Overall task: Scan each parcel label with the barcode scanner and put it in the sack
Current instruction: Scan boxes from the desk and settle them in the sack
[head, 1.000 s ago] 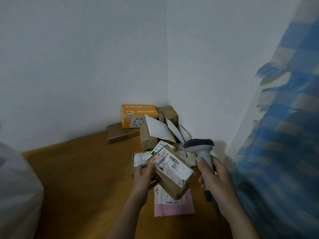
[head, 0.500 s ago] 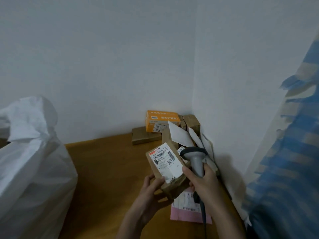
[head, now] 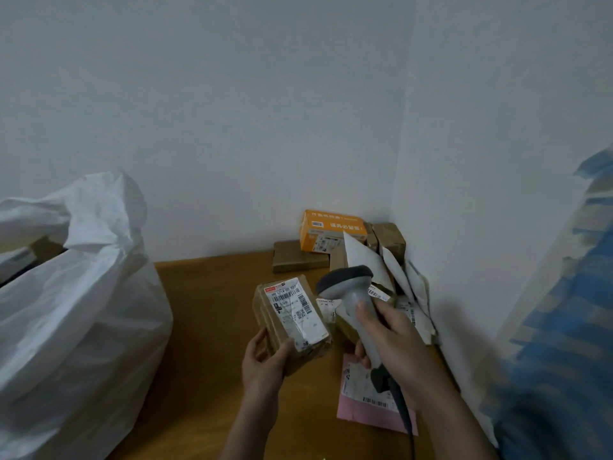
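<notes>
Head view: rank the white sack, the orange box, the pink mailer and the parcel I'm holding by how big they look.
1. White sack, by far the largest.
2. Held parcel and pink mailer look similar; the mailer is partly hidden, so unranked.
3. Orange box, though it sits farther away.

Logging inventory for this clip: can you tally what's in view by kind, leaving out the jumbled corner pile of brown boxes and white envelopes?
Orange box: 1
Pink mailer: 1
Flat brown box at the wall: 1
Brown parcel in the left hand: 1
Barcode scanner in the right hand: 1
White sack: 1
Total: 6
</notes>
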Tool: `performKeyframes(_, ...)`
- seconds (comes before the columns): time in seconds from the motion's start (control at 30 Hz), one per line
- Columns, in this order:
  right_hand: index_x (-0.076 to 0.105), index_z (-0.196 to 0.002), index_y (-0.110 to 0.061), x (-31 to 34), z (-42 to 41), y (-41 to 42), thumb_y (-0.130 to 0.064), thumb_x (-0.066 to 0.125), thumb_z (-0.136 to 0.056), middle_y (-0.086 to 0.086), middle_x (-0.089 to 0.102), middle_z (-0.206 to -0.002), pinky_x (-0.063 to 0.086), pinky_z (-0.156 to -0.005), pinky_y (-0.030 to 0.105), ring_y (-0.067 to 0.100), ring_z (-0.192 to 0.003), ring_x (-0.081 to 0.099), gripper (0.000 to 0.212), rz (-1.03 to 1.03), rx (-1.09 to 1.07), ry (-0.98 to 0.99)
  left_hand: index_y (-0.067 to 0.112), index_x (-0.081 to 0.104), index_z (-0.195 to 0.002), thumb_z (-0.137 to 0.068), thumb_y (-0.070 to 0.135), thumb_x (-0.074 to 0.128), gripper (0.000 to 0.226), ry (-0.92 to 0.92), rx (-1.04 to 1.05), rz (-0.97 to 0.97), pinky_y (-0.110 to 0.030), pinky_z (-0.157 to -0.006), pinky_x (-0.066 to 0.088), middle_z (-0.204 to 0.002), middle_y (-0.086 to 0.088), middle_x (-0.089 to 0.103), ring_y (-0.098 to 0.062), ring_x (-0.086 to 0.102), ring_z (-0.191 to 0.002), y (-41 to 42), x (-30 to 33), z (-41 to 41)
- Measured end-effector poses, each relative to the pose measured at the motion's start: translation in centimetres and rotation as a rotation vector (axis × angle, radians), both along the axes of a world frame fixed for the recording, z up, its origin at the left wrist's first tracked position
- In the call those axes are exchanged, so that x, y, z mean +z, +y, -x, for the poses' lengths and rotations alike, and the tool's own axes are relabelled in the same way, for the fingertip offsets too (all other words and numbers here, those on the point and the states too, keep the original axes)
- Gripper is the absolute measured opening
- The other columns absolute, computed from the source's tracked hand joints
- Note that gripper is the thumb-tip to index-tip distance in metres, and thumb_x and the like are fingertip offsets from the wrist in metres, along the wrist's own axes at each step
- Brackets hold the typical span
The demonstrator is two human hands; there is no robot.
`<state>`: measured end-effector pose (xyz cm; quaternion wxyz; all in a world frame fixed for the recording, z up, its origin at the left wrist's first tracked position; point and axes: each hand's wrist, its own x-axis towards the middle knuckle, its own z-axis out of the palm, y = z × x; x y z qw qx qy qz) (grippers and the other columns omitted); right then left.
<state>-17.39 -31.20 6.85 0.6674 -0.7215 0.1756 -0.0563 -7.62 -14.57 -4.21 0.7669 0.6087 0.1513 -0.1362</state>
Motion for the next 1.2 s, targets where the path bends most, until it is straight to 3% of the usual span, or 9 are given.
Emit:
performKeyframes(0.3, 0.063, -0.100, -0.020, 3.0, 1.9, 0.3, -0.045, 0.045, -0.095, -0.003, 0.056, -0.057, 0.047, -0.056, 0.025, 0.009, -0.054, 0.054, 0.030, 0.066, 0.093, -0.069, 0.022, 0.041, -0.144, -0.082, 0.008, 0.073, 0.071, -0.007, 0.022, 0.050, -0.049, -0.085, 0.057, -0.121, -0.013, 0.061, -0.032, 0.065, -0.101, -0.3, -0.2, -0.4)
performKeyframes(0.57, 0.063, -0.103, -0.025, 4.1, 2.5, 0.1, -0.057, 0.043, -0.078, -0.004, 0.054, -0.053, 0.046, -0.056, 0.023, 0.009, -0.054, 0.054, 0.046, 0.095, 0.044, -0.118, 0.023, 0.043, -0.144, -0.082, 0.008, 0.073, 0.071, -0.002, 0.008, 0.053, -0.040, -0.073, 0.058, -0.123, -0.013, 0.061, -0.030, 0.065, -0.101, -0.5, -0.2, -0.6)
performKeyframes(1.2, 0.061, -0.107, -0.025, 5.5, 2.5, 0.8, -0.058, 0.042, -0.076, -0.003, 0.054, -0.052, 0.044, -0.054, 0.021, 0.006, -0.051, 0.052, 0.049, 0.116, 0.034, -0.139, 0.023, 0.042, -0.144, -0.083, 0.006, 0.072, 0.070, 0.001, 0.028, 0.029, -0.043, -0.079, 0.059, -0.126, -0.015, 0.060, -0.032, 0.066, -0.101, 0.1, -0.8, -1.2)
